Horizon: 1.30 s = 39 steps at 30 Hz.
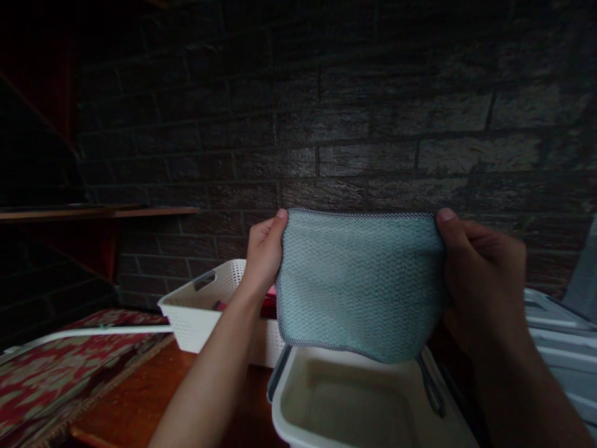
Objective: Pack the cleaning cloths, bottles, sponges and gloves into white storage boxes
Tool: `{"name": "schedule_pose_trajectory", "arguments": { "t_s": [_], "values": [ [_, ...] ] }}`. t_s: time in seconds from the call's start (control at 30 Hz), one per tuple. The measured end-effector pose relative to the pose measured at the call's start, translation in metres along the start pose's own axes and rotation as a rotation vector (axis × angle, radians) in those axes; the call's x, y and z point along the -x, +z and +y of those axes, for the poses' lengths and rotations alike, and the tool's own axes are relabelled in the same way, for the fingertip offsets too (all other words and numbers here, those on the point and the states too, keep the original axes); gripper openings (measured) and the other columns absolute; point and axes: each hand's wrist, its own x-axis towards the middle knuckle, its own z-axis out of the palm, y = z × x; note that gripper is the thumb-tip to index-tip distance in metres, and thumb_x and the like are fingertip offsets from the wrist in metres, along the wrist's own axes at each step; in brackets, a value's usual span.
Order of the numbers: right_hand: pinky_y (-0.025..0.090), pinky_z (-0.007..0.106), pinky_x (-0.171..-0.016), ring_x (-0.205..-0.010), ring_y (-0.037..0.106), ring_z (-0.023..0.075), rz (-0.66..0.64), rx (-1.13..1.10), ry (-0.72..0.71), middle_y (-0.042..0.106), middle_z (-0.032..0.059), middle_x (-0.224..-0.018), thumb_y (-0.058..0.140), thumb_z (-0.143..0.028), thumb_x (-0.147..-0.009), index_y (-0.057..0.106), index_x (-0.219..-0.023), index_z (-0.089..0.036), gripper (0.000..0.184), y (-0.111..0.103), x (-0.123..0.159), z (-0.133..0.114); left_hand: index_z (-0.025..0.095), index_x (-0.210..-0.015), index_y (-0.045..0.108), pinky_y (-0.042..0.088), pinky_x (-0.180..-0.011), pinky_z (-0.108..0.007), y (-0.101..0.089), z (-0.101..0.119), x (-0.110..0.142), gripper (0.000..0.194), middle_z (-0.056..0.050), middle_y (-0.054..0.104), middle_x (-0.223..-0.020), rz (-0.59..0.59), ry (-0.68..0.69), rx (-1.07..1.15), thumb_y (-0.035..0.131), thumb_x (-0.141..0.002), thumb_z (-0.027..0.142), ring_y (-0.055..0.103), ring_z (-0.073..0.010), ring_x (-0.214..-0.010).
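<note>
A light teal cleaning cloth (359, 280) with a dark checked border hangs spread between my hands. My left hand (265, 249) pinches its upper left corner, thumb on the near side. At the upper right corner, my right hand (487, 274) grips the cloth the same way. Directly below is a cream plastic bin (284, 410) with grey side handles; the cloth's lower edge hangs in front of its far rim. A dark strap-like piece (431, 386) lies along the bin's right inner side.
Behind my left forearm stands a white perforated basket (196, 323) holding something pink and red. A brown wooden surface (130, 386) and a red floral cloth (37, 386) lie at left, under a wooden shelf (93, 213). Grey plastic containers (559, 348) stand at right. A dark brick wall (326, 124) rises behind.
</note>
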Motion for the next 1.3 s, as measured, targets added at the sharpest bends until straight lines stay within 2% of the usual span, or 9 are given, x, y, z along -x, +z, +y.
{"name": "schedule_pose_trajectory", "arguments": {
  "t_s": [0.2, 0.33, 0.43, 0.57, 0.73, 0.87, 1.0, 1.1, 1.3],
  "values": [
    [0.027, 0.025, -0.046, -0.052, 0.038, 0.0106, 0.017, -0.087, 0.08, 0.042, -0.0033, -0.059, 0.066, -0.055, -0.09, 0.065, -0.067, -0.018, 0.044, 0.002, 0.004, -0.007, 0.016, -0.067, 0.063, 0.033, -0.053, -0.023, 0.0, -0.006, -0.003, 0.045, 0.0, 0.057, -0.064, -0.047, 0.005, -0.064, 0.063, -0.09, 0.054, 0.046, -0.0119, -0.056],
    [0.04, 0.026, -0.05, -0.056, 0.052, 0.0134, -0.107, -0.285, 0.164, 0.054, -0.0012, -0.063, 0.07, -0.053, -0.088, 0.07, -0.07, -0.019, 0.038, 0.002, 0.008, -0.014, 0.016, -0.065, 0.06, 0.029, -0.051, -0.023, 0.002, -0.012, -0.004, 0.046, 0.001, 0.051, -0.061, -0.108, 0.052, -0.194, 0.059, -0.094, 0.052, 0.042, -0.011, -0.055],
    [0.047, 0.026, -0.053, -0.06, 0.059, 0.0145, -0.229, -0.437, 0.24, 0.061, -0.001, -0.067, 0.073, -0.046, -0.088, 0.079, -0.093, -0.021, 0.026, 0.004, 0.012, -0.023, 0.017, -0.067, 0.061, 0.031, -0.052, -0.023, 0.006, -0.018, -0.004, 0.046, 0.001, 0.051, -0.062, -0.252, 0.081, -0.368, 0.052, -0.097, 0.051, 0.043, -0.0122, -0.057],
    [0.046, 0.02, -0.049, -0.055, 0.06, 0.0113, -0.314, -0.539, 0.296, 0.064, -0.0045, -0.064, 0.078, -0.032, -0.085, 0.071, -0.126, -0.03, 0.042, 0.006, 0.017, -0.033, 0.016, -0.07, 0.066, 0.034, -0.055, -0.023, 0.014, -0.026, 0.0, 0.043, 0.0, 0.058, -0.065, -0.439, 0.073, -0.487, 0.055, -0.095, 0.049, 0.05, -0.0145, -0.063],
    [0.053, 0.021, -0.049, -0.055, 0.067, 0.013, -0.549, -0.639, 0.373, 0.071, 0.0002, -0.071, 0.07, -0.033, -0.091, 0.076, -0.1, -0.02, 0.017, 0.007, 0.021, -0.037, 0.017, -0.083, 0.073, 0.036, -0.057, -0.024, 0.018, -0.026, 0.006, 0.037, -0.001, 0.063, -0.068, -0.496, 0.068, -0.589, 0.06, -0.093, 0.05, 0.054, -0.0163, -0.064],
    [0.062, 0.032, -0.059, -0.067, 0.075, 0.0221, -0.682, -0.597, 0.435, 0.077, 0.0067, -0.079, 0.06, -0.027, -0.093, 0.069, -0.111, -0.016, 0.023, 0.009, 0.025, -0.04, 0.017, -0.097, 0.072, 0.041, -0.062, -0.025, 0.021, -0.003, 0.015, 0.042, -0.003, 0.064, -0.077, -0.454, 0.052, -0.492, 0.05, -0.098, 0.053, 0.058, -0.0184, -0.074],
    [0.061, 0.032, -0.067, -0.079, 0.076, 0.0225, -0.753, -0.414, 0.324, 0.078, 0.007, -0.09, 0.06, -0.017, -0.088, 0.065, -0.12, -0.016, 0.032, 0.012, 0.029, -0.035, 0.018, -0.096, 0.065, 0.046, -0.067, -0.027, 0.026, 0.036, 0.039, 0.046, -0.004, 0.063, -0.084, -0.62, 0.002, -0.277, 0.039, -0.101, 0.056, 0.06, -0.0182, -0.078],
    [0.055, 0.028, -0.06, -0.07, 0.072, 0.019, -0.761, -0.196, 0.156, 0.076, 0.0028, -0.083, 0.06, -0.022, -0.091, 0.071, -0.113, -0.021, 0.025, 0.012, 0.028, -0.025, 0.021, -0.104, 0.06, 0.047, -0.071, -0.027, 0.031, 0.056, 0.059, 0.035, -0.002, 0.065, -0.096, -0.775, 0.016, -0.452, 0.068, -0.088, 0.052, 0.061, -0.0189, -0.087],
    [0.045, 0.028, -0.058, -0.066, 0.063, 0.0171, -0.518, 0.105, -0.052, 0.068, 0.0025, -0.074, 0.067, -0.036, -0.089, 0.077, -0.084, -0.02, 0.019, 0.007, 0.018, -0.018, 0.019, -0.088, 0.062, 0.043, -0.063, -0.024, 0.035, 0.052, 0.063, 0.029, -0.001, 0.061, -0.081, -0.885, -0.025, -0.573, 0.053, -0.099, 0.045, 0.056, -0.0158, -0.074]
  ]
}}
